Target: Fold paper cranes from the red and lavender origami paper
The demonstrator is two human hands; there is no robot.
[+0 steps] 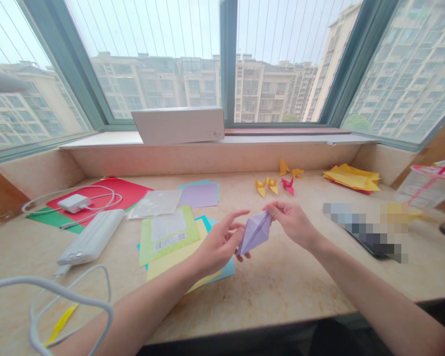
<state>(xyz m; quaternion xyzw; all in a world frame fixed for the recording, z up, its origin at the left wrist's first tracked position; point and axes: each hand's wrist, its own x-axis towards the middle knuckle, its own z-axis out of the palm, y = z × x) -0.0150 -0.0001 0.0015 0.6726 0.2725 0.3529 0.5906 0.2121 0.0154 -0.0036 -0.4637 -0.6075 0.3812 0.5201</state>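
Note:
A folded purple origami paper [256, 232], diamond-shaped with a crease down its middle, is held up over the counter between both hands. My left hand [222, 238] grips its lower left edge, thumb in front and some fingers behind, the index finger stretched out above. At the top right corner, my right hand [287, 220] pinches the tip between thumb and fingers. Below and left of my left hand lie loose sheets, among them a pale yellow sheet [170, 262] and a green patterned packet [146, 242]. Behind the hands stand several small folded yellow cranes [260, 188] and a red crane [288, 186].
Yellow paper sheets [352, 178] are stacked at the back right, near a plastic cup [426, 185] with a straw. A partly blurred phone [359, 232] lies on the right. To the left are a white power bank [92, 237], cables and red paper [129, 189]. A white box [180, 125] stands on the sill.

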